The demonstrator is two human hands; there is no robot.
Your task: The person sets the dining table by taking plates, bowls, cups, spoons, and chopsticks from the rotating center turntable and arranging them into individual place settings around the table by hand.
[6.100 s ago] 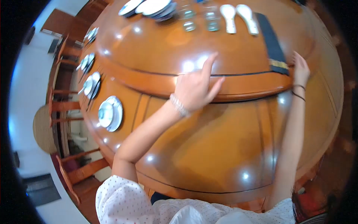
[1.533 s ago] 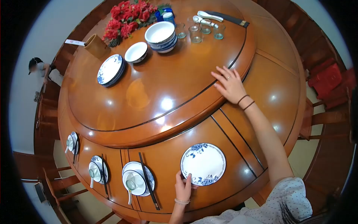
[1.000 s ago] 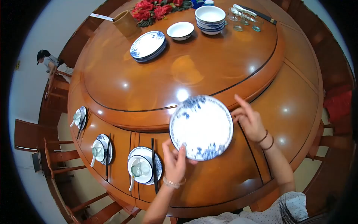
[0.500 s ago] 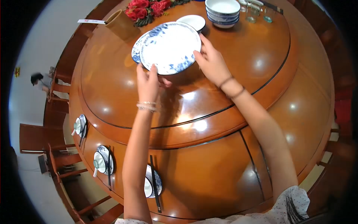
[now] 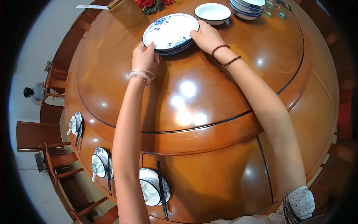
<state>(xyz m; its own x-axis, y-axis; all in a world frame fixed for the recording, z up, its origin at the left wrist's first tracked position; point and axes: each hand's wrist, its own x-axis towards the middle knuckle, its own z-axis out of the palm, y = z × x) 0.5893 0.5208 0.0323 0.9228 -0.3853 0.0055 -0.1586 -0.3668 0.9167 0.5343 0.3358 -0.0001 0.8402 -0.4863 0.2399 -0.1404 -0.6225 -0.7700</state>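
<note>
A white plate with blue flowers [image 5: 171, 33] lies nearly level between my hands, with dark rims of other plates [image 5: 176, 49] showing just under it. My left hand [image 5: 144, 56] pinches its near left edge, thumb on the rim and fingers underneath. On the right edge, my right hand [image 5: 207, 36] grips with the thumb on top; its other fingers are partly hidden. Whether the plates underneath rest on the turntable or are held too, I cannot tell. Just beyond my right hand stands a white bowl with a dark rim [image 5: 212, 12].
A bowl stack [image 5: 247, 10] and small glasses [image 5: 275, 11] stand far right on the wooden turntable [image 5: 223, 93]. Behind my left hand are a wooden container [image 5: 128, 14] and red flowers [image 5: 147, 3]. Place settings with black chopsticks [image 5: 162, 190] line the lower left. A person [image 5: 35, 92] is far left.
The plate has gone from tilted to nearly level, lined up over the plates below. Both hands have kept hold of its rim. The view has shifted, showing more of the near place setting.
</note>
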